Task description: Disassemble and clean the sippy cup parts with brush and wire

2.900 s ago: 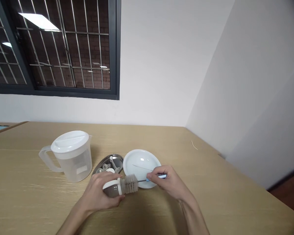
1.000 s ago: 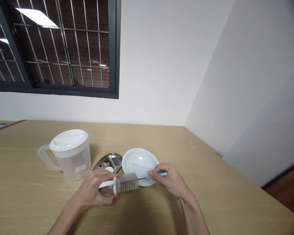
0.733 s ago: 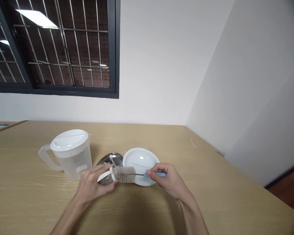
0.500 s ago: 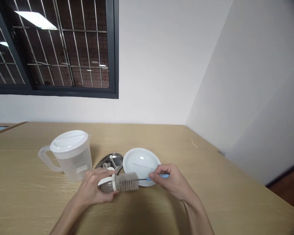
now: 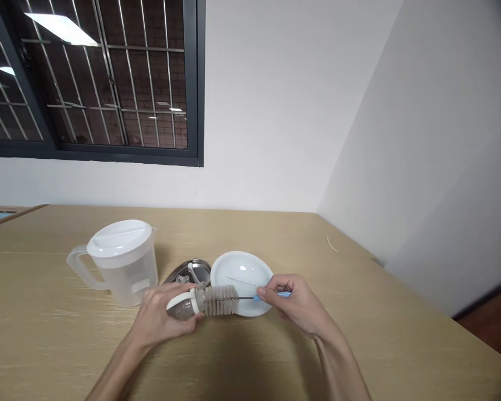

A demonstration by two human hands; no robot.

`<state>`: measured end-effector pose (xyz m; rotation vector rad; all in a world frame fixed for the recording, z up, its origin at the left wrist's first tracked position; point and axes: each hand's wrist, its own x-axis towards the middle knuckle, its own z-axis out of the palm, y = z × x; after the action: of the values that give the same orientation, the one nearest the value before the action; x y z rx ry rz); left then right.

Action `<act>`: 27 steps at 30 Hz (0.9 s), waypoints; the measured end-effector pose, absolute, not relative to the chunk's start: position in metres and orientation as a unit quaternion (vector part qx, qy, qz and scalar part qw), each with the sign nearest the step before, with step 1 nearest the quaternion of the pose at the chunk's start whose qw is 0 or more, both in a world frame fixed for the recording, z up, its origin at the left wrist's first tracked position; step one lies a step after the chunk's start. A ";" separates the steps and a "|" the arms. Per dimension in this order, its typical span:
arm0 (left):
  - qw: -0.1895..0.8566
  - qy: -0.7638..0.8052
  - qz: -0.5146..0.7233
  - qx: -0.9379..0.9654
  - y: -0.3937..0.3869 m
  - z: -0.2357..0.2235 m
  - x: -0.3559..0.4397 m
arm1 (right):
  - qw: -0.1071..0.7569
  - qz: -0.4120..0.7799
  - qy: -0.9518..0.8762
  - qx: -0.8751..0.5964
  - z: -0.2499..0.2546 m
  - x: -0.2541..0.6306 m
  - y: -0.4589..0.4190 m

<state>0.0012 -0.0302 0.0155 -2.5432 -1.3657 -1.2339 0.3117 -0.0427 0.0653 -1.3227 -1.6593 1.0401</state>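
Far left: brown-trimmed edge of the wooden table (image 5: 250, 365), bare top between it and the lidded pitcher (image 5: 127, 273), whose handle points left. Left hand (image 5: 161, 316) just in front of the pitcher, fingers and thumb curled partway shut around the bottle (image 5: 181, 308). Steel tray (image 5: 204, 267) behind the bottle, its right rim close against the white dish (image 5: 241, 259); little gap there. Bare wood in front of both hands. Right hand (image 5: 294, 301) at the dish's near right side, thumb and fingers pinched closed on the blue handle of the bottle brush (image 5: 222, 301). Wide open wood to its right, out to a pale strand (image 5: 332, 244) and the table's slanting right edge; back edge runs along the wall (image 5: 267, 117).

Looks: bottle on its side above the table, rounded grey see-through body, white handle piece and collar, mouth end rightward. Brush bristles pale grey, ribbed, at the mouth, mostly outside it; tip seems to sit within the neck, hard to be sure. Dark thin stem runs right to the handle, crossing over the dish.
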 end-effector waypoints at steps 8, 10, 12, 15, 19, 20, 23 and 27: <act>-0.074 -0.453 -0.363 -0.811 -0.033 0.016 0.001 | 0.373 0.405 -0.655 -0.517 0.070 0.315 -0.046; -0.064 -0.437 -0.354 -0.824 -0.035 0.014 0.000 | 0.367 0.405 -0.662 -0.513 0.070 0.318 -0.046; -0.051 -0.423 -0.350 -0.834 -0.037 0.013 -0.001 | 0.364 0.405 -0.668 -0.507 0.069 0.322 -0.045; -0.054 -0.420 -0.350 -0.836 -0.037 0.014 -0.002 | 0.368 0.409 -0.668 -0.501 0.066 0.324 -0.043; -0.053 -0.456 -0.365 -0.810 -0.032 0.015 0.000 | 0.374 0.406 -0.657 -0.512 0.063 0.320 -0.042; -0.045 -0.468 -0.369 -0.802 -0.030 0.014 0.001 | 0.375 0.405 -0.654 -0.517 0.063 0.319 -0.042; -0.026 -0.483 -0.369 -0.793 -0.028 0.012 0.001 | 0.379 0.403 -0.647 -0.524 0.063 0.317 -0.043; -0.040 -0.437 -0.353 -0.827 -0.031 0.012 -0.001 | 0.373 0.397 -0.662 -0.515 0.062 0.324 -0.044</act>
<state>-0.0009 -0.0307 0.0121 -2.6654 -1.4086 -1.1379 0.3245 -0.0441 0.0616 -1.3183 -1.6956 1.0169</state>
